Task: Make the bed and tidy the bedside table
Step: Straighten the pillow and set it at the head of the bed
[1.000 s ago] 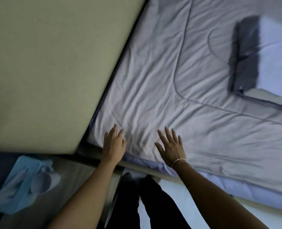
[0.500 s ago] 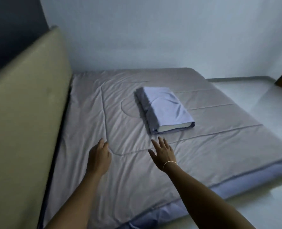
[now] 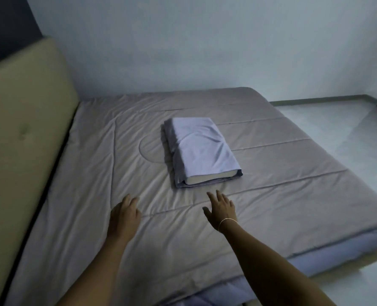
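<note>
Our right hand (image 3: 221, 212) is spread, fingers straight, holding nothing, low over the gray quilt (image 3: 94, 195). Our left hand (image 3: 124, 214) lies flat with fingers close together, also holding nothing; we cannot tell if either one touches the cloth.

The folded blue pillow (image 3: 201, 149) sits in the middle of the bed, near our right hand at about 11 o'clock from it. From the left hand it lies at about 1 o'clock and farther off. So we think the right hand is the closer one to reach it. Its long side runs from 11 o'clock to 5 o'clock, with the short open end facing us.

The tan headboard (image 3: 24, 129) stands at 9 o'clock, where the pillow likely belongs.
</note>
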